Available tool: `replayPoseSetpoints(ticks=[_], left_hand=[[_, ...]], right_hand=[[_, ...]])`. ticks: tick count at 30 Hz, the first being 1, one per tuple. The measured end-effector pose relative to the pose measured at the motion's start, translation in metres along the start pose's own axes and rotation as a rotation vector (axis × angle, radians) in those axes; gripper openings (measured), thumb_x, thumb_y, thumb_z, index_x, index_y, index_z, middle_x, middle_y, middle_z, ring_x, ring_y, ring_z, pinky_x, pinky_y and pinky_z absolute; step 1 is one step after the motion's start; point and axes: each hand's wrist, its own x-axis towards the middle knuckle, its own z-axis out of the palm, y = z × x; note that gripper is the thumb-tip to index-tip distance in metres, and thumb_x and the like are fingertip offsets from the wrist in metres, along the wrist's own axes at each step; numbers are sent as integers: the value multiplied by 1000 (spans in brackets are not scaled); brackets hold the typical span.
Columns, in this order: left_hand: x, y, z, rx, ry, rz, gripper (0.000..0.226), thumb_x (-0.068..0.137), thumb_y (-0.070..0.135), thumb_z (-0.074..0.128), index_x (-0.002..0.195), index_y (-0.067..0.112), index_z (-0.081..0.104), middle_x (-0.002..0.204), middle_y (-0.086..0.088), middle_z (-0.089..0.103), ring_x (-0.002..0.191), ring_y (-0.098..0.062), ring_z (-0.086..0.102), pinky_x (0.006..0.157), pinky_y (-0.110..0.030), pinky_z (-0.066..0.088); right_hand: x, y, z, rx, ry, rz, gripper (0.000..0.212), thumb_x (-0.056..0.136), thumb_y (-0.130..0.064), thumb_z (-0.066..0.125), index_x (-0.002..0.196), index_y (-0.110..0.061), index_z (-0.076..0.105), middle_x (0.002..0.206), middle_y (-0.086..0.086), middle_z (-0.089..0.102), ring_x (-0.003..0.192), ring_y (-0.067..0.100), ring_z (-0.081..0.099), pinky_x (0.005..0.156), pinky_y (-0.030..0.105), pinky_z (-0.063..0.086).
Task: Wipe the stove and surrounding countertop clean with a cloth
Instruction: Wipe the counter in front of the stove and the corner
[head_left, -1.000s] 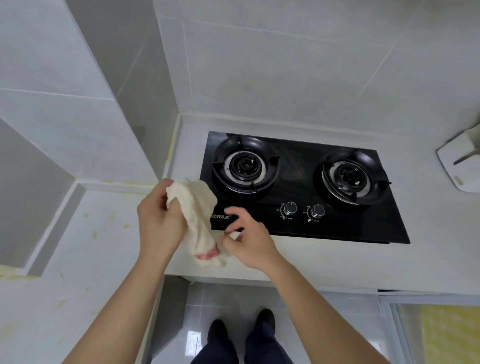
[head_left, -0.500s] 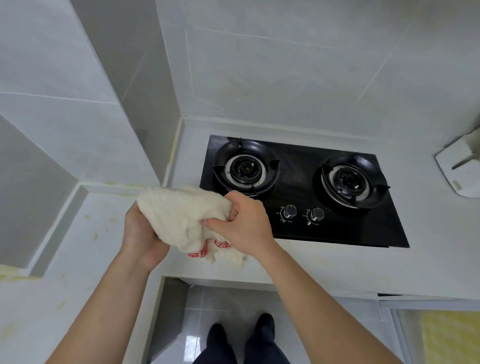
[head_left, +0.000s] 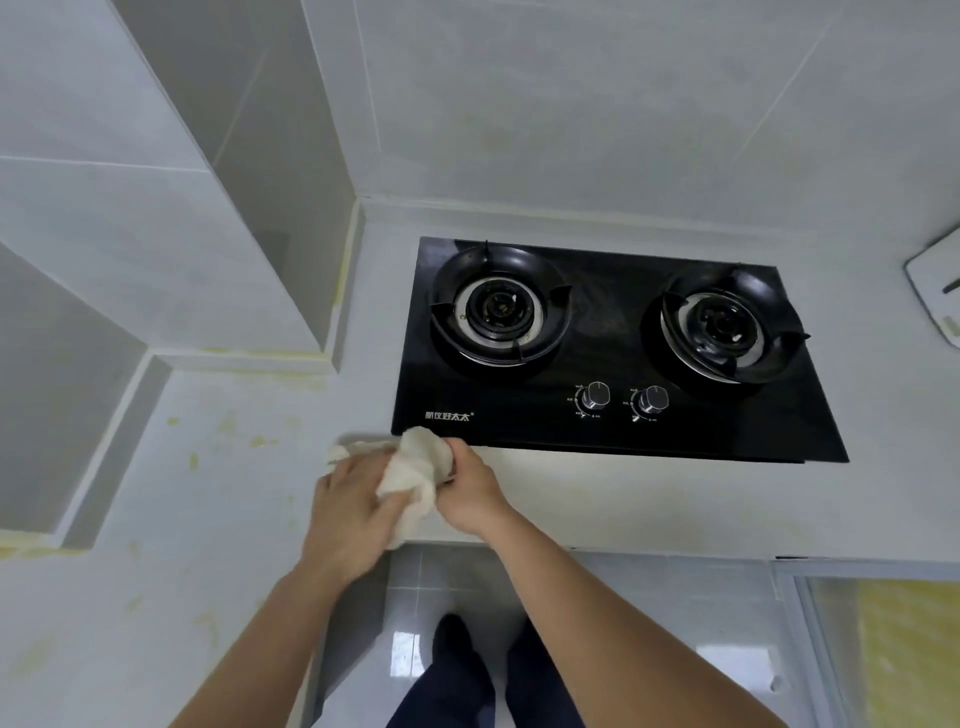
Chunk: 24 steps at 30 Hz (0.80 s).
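The cloth (head_left: 413, 470) is bunched between both hands just off the stove's (head_left: 613, 348) front-left corner, low over the white bench (head_left: 649, 509). The right hand (head_left: 470, 491) grips its right side with curled fingers; the left hand (head_left: 353, 512) clasps it from the left. Half a second ago the cloth hung higher and spread wider — now it is down at the bench edge. Yellowish stains (head_left: 228, 431) mark the bench to the left; pale tiled walls rise behind.
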Motion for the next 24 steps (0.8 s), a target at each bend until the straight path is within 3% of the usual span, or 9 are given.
replayPoseSetpoints(ticks=[2,4,6,9,11,13,16,19,24], left_hand=[[8,-15,40,403,-73,164,77,81,62,53,141,15,61,149,-10,55,141,-30,45,114,-48,25],[13,-22,67,635,-99,253,86,75,54,70,148,11,53,154,-13,50,147,-32,38,122,-56,20],[19,-22,81,727,-100,283,90,80,48,59,158,8,35,162,-14,39,153,-32,29,126,-59,9],[22,-12,93,827,-134,329,88,84,45,27,160,0,15,168,-18,21,157,-32,16,126,-59,0],[19,-6,99,789,-159,342,92,84,52,27,159,-2,18,167,-21,24,156,-35,20,126,-60,9],[12,-10,102,718,-186,360,97,83,60,38,157,-3,30,165,-22,27,154,-37,25,123,-59,21],[-1,-23,106,660,-187,419,90,91,63,40,155,-1,37,166,-19,26,155,-33,25,122,-56,25],[-3,-33,104,669,-198,412,89,99,63,15,149,-4,47,162,-21,34,152,-33,31,122,-54,24],[26,-33,109,703,-124,316,88,89,61,41,153,0,43,165,-17,30,156,-32,22,123,-57,20]], right_hand=[[-2,22,-10,-93,37,52,69,86,-24,72,148,-33,43,132,-5,58,120,21,60,104,39,51],[-5,44,-21,-150,108,73,67,89,-19,67,149,-34,43,128,-4,56,116,18,61,102,35,52],[-11,61,-36,-128,190,109,51,95,-14,59,143,-27,53,121,-4,60,109,14,61,96,26,51],[-22,86,-55,-99,268,145,28,97,-17,58,121,-24,70,110,-11,67,101,10,64,90,23,52],[-26,92,-60,-72,254,166,20,96,-30,60,110,-25,73,102,-13,71,96,10,67,91,33,57],[-27,90,-56,-51,163,171,35,90,-55,59,106,-27,74,98,-12,74,93,9,69,88,40,59],[-25,78,-45,-195,0,140,59,75,-77,55,113,-33,69,103,-14,73,95,9,68,78,31,54],[-15,71,-31,-417,69,37,37,88,-53,56,115,-30,66,102,-6,72,94,20,68,77,34,55],[5,63,-37,-485,212,-73,27,99,-35,51,119,-21,62,102,5,70,94,29,64,80,38,53]])
